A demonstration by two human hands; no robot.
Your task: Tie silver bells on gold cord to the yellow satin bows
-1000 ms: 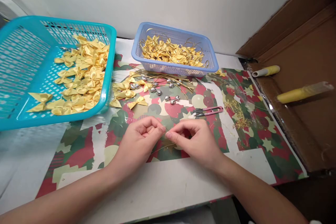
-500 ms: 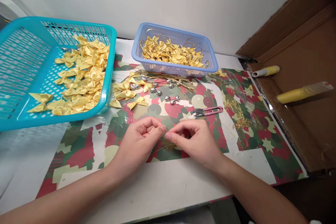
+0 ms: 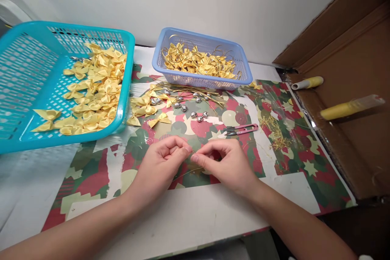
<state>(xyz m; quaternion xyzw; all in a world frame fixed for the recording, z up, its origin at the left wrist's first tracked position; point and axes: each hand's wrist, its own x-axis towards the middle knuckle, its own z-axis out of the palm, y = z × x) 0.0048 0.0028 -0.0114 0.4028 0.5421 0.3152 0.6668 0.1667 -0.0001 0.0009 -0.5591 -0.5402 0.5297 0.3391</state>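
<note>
My left hand (image 3: 166, 162) and my right hand (image 3: 227, 164) meet fingertip to fingertip over the patterned table cover. Both pinch a thin gold cord (image 3: 189, 171), part of which trails below the fingers; most of it is hidden. Just beyond the hands lie several silver jingle bells (image 3: 200, 118). A pair of pink thread snips (image 3: 242, 130) rests ahead of my right hand. Loose yellow satin bows (image 3: 159, 120) lie ahead of my left hand, and a bundle of gold cords (image 3: 191, 89) stretches behind the bells.
A turquoise basket (image 3: 129, 77) with many yellow bows stands at the left. At the back, a blue basket (image 3: 201, 77) holds bows with gold cord loops. Gold cord scraps (image 3: 278, 140) lie on the right, near a cardboard wall (image 3: 344, 69) with two yellowish tubes (image 3: 352, 107) sticking out.
Hardly anything differs: both hands keep their pinch on the cord in the same place. The view has shifted very slightly.
</note>
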